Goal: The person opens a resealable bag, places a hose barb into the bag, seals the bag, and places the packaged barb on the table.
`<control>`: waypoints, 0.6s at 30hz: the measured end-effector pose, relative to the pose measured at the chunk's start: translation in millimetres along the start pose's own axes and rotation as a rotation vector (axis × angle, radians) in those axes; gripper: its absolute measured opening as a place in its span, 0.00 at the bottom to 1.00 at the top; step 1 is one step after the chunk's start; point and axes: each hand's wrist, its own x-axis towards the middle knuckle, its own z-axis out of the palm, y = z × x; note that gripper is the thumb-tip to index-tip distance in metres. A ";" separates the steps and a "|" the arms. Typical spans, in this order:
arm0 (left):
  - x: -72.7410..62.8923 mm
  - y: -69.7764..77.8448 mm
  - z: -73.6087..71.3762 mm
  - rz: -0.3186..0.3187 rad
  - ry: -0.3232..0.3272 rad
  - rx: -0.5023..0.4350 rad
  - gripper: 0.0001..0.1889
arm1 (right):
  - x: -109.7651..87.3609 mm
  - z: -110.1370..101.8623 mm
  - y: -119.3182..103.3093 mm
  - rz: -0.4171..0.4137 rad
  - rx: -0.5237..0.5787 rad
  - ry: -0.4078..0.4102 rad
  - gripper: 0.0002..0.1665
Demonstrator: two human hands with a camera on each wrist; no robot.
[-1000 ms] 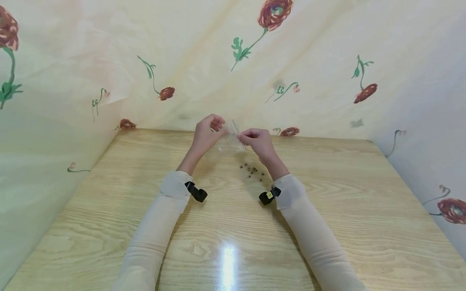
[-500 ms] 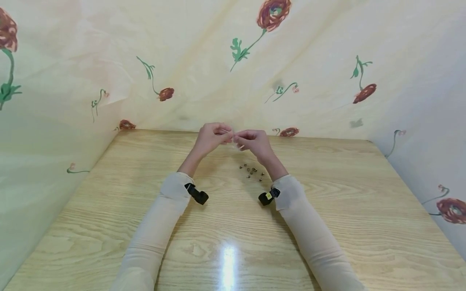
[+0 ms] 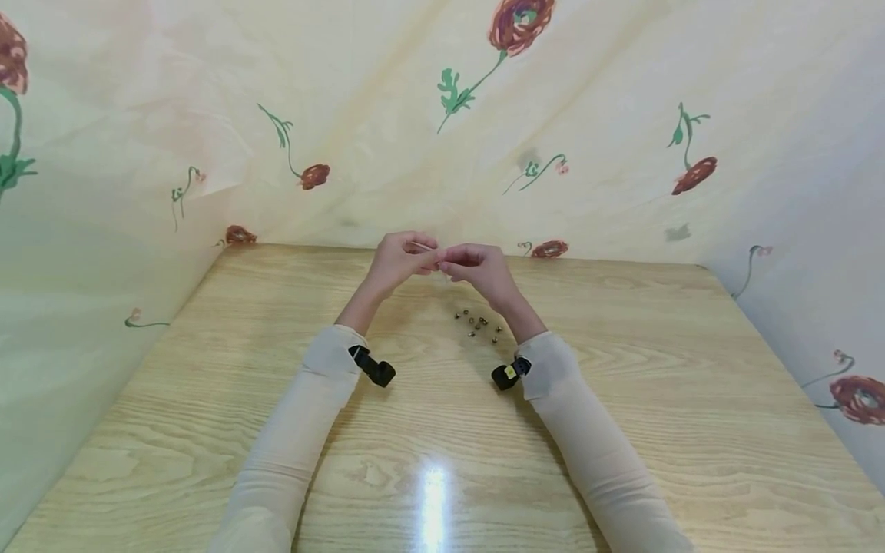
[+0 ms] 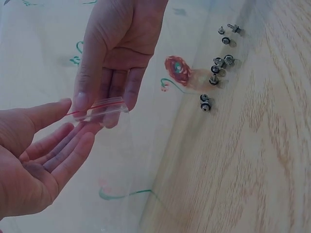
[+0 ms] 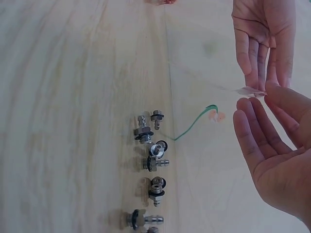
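In the head view my left hand [image 3: 399,259] and right hand [image 3: 480,270] meet fingertip to fingertip above the far part of the table. Between them is a small clear zip bag [image 4: 109,108] with a red line along its seal, best seen in the left wrist view. My left thumb and fingers pinch one end of the seal strip. Thumb and fingers of the right hand grip the strip further along. In the right wrist view only a thin glint of the bag [image 5: 250,91] shows; its lower part is too transparent to make out.
Several small metal barbed fittings [image 5: 156,149] with black rings lie loose on the wooden table [image 3: 429,415], below and nearer than the right hand. A flower-printed cloth [image 3: 387,115] hangs close behind the table's far edge.
The hands have come together along the bag's top, the left moving rightward. The bag, spread out and visible a second ago, is now mostly hidden by the fingers. The fittings have not moved.
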 end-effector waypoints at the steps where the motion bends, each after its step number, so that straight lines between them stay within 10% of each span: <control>1: 0.0 -0.1 -0.1 -0.001 0.000 -0.003 0.13 | 0.0 0.2 -0.1 -0.004 0.000 -0.003 0.15; 18: 3.0 -4.9 -6.2 -0.018 -0.058 -0.009 0.16 | -1.0 -0.5 -0.7 -0.017 -0.005 -0.029 0.15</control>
